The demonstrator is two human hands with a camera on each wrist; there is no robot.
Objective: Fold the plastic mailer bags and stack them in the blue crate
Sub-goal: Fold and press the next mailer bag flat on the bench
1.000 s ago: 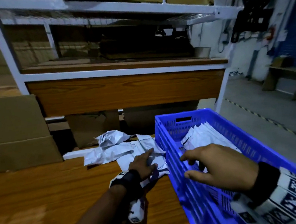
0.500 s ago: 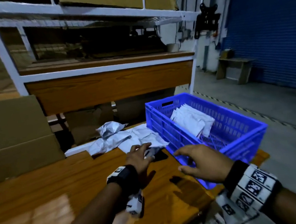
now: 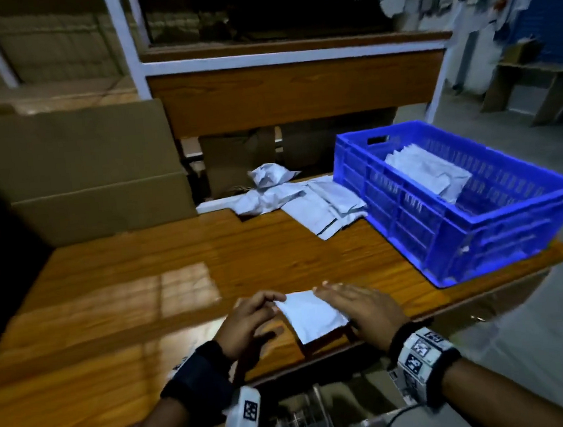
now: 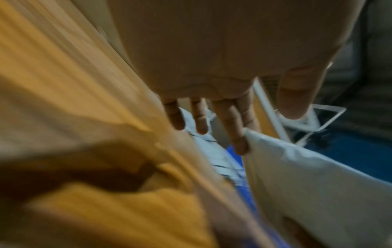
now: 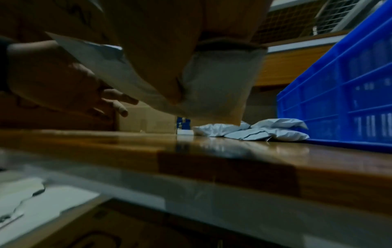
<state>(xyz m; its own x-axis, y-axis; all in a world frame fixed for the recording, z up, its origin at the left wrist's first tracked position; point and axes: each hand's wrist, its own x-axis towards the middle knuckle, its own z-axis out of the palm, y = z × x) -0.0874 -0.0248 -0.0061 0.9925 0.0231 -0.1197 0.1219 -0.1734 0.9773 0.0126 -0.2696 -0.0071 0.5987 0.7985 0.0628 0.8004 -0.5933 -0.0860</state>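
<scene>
A white mailer bag (image 3: 312,315) hangs just above the wooden table's front edge, between both hands. My left hand (image 3: 271,305) pinches its left corner with curled fingers; in the left wrist view a fingertip (image 4: 240,146) meets the edge of the bag (image 4: 318,184). My right hand (image 3: 350,301) lies with straight fingers on the bag's right side, and the right wrist view shows the bag (image 5: 212,80) held against the palm. The blue crate (image 3: 481,228) stands at the table's right end with folded bags (image 3: 430,171) inside. Loose crumpled bags (image 3: 306,197) lie left of it.
Cardboard boxes (image 3: 80,170) stand along the table's (image 3: 140,261) left and back. A white-framed shelf unit (image 3: 292,55) rises behind. The crate (image 5: 350,83) overhangs the table's right end, with bare floor beyond. The loose bags (image 5: 254,132) touch the crate's side.
Both hands have drawn back from the pile beside the crate to the table's front edge. One bag came along with the left hand, and the right hand now holds it too.
</scene>
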